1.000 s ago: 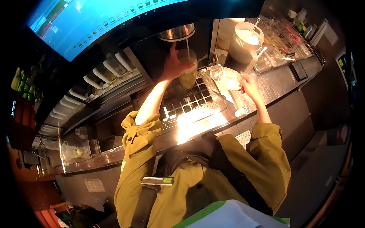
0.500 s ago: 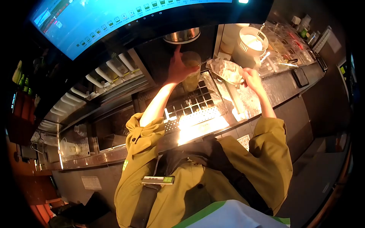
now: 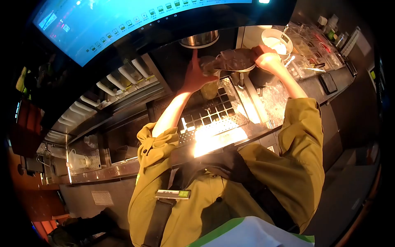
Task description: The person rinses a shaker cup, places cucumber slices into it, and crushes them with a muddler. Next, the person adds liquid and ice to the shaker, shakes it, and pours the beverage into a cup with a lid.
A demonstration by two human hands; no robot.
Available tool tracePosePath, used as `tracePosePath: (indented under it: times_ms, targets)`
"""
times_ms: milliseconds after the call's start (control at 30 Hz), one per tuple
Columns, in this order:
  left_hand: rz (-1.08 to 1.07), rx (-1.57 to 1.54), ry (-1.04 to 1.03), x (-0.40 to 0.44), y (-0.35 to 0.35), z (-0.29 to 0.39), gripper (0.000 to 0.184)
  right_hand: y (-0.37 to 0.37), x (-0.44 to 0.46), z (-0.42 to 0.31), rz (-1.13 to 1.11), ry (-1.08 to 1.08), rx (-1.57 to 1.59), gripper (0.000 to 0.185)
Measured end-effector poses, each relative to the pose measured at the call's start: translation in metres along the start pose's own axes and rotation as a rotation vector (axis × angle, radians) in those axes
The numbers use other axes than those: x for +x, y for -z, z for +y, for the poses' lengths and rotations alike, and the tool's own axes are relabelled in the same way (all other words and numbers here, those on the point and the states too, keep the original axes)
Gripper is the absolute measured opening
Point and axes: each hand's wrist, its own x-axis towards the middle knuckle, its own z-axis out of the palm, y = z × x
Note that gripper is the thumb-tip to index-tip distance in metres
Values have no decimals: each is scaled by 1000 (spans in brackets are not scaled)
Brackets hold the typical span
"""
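My left hand (image 3: 196, 76) is wrapped round the side of a clear cup (image 3: 210, 87) with a yellowish liquid, below a round metal dispenser (image 3: 200, 40). The cup stands over a black slotted grate (image 3: 216, 108). In my right hand (image 3: 266, 59) is the end of a scoop (image 3: 237, 61) with clear, ice-like pieces. The scoop's front edge is at the cup's mouth and hides part of the rim. Whether any pieces are falling in is too dim to tell.
A large screen (image 3: 135, 18) spans the top left. White-handled containers (image 3: 108, 89) line the left side. A white jug (image 3: 276, 41) stands at the upper right, beside clear trays (image 3: 314, 49). A black phone-like device (image 3: 328, 83) lies on the right counter.
My right hand has raised the scoop and moved it up and left to the cup's mouth. The stream from the dispenser seen a second ago no longer shows. My left hand keeps the cup.
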Motion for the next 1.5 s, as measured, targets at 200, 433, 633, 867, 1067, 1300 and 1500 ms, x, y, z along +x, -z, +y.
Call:
tracePosePath:
  times_ms: [200, 433, 633, 867, 1067, 1300, 1500]
  targets:
    - [20, -67, -45, 2, -4, -3, 124, -8, -3, 9, 186, 93, 6, 28]
    - [50, -166, -59, 0, -9, -10, 119, 17, -28, -9, -96, -147, 100, 29]
    - [188, -161, -25, -5, -18, -4, 110, 29, -37, -10, -165, -123, 194, 39]
    - [308, -188, -4, -18, -29, 7, 101, 46, -34, -17, 156, 255, -62, 23]
    - [256, -159, 20, -33, -22, 17, 99, 84, -32, -33, 243, 381, -159, 23]
    - [250, -195, 250, -64, -2, 20, 103, 77, -47, -20, 76, 71, 223, 31]
    - [484, -211, -8, -121, 53, 12, 103, 3, -60, -43, -108, -183, 330, 33]
